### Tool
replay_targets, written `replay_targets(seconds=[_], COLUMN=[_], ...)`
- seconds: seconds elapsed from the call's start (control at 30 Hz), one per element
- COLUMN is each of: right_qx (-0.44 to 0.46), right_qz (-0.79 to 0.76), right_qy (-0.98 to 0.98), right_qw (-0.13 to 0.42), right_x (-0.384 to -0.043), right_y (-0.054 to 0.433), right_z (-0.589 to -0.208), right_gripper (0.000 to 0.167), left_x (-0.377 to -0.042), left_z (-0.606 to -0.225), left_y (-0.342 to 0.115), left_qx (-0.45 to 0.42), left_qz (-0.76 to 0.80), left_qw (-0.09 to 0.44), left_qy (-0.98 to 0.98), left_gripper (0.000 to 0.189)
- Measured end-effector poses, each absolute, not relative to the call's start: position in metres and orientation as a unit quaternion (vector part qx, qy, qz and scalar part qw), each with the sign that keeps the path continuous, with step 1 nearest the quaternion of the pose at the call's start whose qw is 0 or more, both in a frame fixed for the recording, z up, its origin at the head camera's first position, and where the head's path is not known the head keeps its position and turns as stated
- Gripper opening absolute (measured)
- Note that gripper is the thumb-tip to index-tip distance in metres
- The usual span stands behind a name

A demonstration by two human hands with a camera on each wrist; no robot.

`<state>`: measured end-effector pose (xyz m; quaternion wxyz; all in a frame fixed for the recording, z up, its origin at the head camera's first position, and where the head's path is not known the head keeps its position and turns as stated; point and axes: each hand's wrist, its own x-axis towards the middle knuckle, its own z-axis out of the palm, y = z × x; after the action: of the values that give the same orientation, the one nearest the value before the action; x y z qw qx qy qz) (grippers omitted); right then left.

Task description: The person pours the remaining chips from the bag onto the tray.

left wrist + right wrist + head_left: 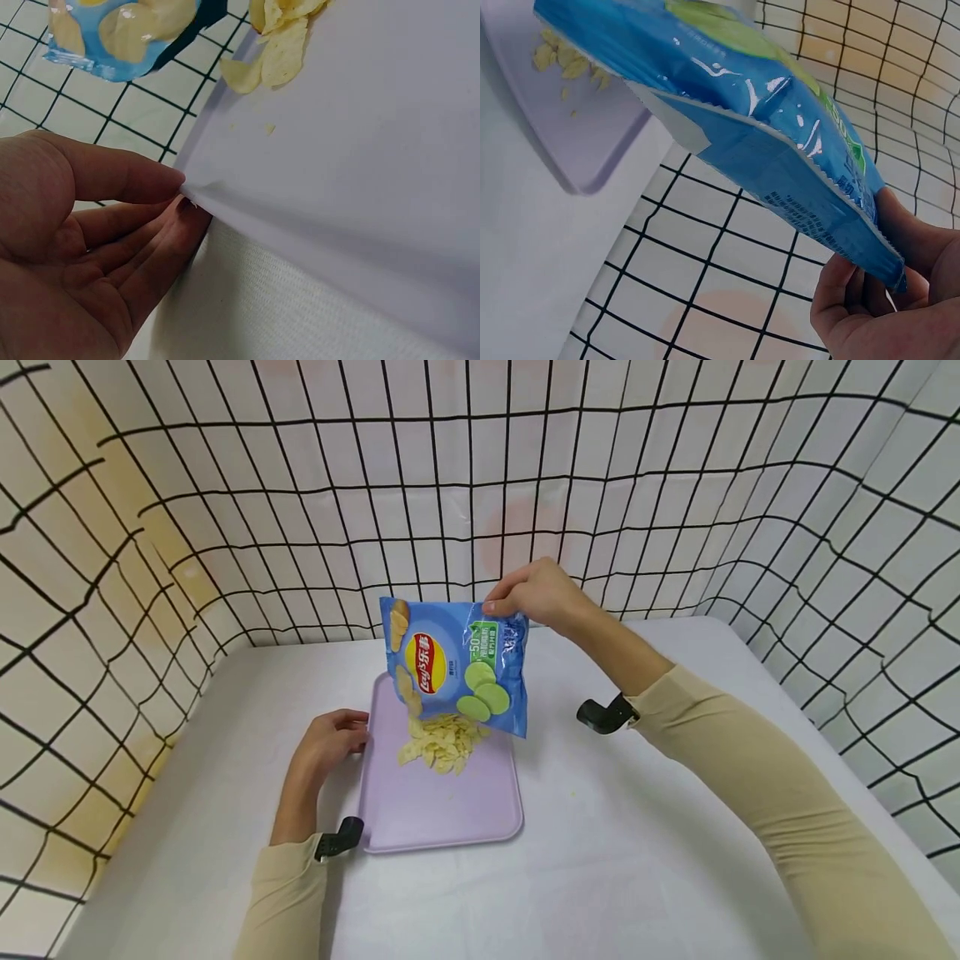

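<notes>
My right hand [542,593] pinches the top edge of a blue chip bag [450,652] and holds it up over a light purple tray [442,818]. In the right wrist view the bag [780,172] hangs tilted from the thumb and fingers. Pale yellow potato chips [444,745] lie in a heap on the tray, partly hidden by the bag's lower edge. At the tray's left edge is my left hand [330,743]. The left wrist view shows its thumb and fingers pinching the tray's rim [225,208], with chips [281,56] farther in.
White cloth covers the table [637,860]. A black wire grid [465,485] stands along the back and both sides. Each wrist carries a small black camera mount [606,716]. A few crumbs [270,130] lie on the tray.
</notes>
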<state>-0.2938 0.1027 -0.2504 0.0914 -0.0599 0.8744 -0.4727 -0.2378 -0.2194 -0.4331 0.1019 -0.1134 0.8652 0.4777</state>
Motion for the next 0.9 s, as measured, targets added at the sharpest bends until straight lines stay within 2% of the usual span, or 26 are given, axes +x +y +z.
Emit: replay_targets(seconds=[0.9], right_qx=[-0.114], right_qz=[-0.409], right_qy=[0.904], right_qw=[0.059], right_x=[-0.292], right_y=[0.073], right_z=[-0.231], right_gripper=[0.016], left_x=[-0.239], left_z=[-0.432], left_y=[-0.218], left_qx=[-0.122], left_qz=[0.476], left_qw=[0.106], left_qy=[0.865], left_gripper=[0.042])
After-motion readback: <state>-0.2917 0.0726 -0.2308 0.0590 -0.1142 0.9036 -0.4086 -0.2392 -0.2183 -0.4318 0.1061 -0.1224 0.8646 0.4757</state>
